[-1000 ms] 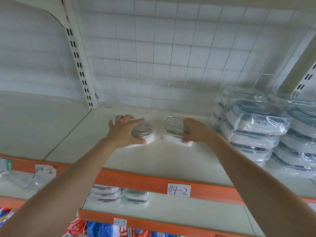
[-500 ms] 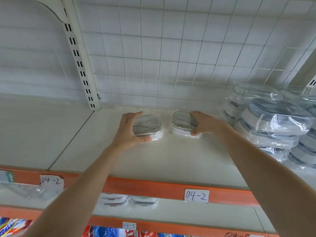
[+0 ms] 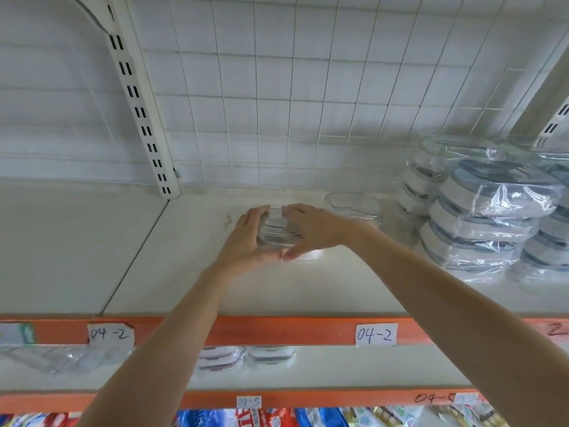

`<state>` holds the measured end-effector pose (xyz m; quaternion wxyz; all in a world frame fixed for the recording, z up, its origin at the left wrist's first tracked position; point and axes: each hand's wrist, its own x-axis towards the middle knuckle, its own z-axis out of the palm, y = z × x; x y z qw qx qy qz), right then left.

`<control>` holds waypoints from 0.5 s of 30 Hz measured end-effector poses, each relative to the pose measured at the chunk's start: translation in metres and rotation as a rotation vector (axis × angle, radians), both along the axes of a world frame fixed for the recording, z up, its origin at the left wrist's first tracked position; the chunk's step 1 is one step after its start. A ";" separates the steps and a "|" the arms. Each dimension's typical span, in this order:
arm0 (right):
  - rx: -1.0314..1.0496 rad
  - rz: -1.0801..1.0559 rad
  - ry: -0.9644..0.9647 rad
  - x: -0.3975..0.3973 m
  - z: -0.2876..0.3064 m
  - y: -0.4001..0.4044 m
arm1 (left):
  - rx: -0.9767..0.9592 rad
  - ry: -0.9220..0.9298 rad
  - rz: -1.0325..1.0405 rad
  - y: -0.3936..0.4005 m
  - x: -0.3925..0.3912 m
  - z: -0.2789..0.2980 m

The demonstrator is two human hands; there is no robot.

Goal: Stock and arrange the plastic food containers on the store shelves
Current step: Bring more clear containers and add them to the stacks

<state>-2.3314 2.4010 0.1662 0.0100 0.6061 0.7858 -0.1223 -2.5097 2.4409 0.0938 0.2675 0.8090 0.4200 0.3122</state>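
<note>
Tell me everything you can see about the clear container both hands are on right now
The clear container is small, rounded and of see-through plastic, with thin dark lines along its lid rim. It sits flat on the upper shelf, toward the back. The left hand curls round its left side, and the right hand covers its right side and top, so much of it is hidden. It stands apart from a second clear container behind and to the right.

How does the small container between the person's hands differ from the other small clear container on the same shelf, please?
The held container is gripped on both sides by the left hand and right hand; the free container is untouched. The held container sits nearer the shelf's front, the free container further back and to the right. Both are small and clear.
</note>
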 end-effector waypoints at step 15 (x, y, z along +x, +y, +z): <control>0.204 -0.189 -0.111 0.075 0.075 0.010 | -0.060 -0.012 -0.055 0.013 0.043 0.048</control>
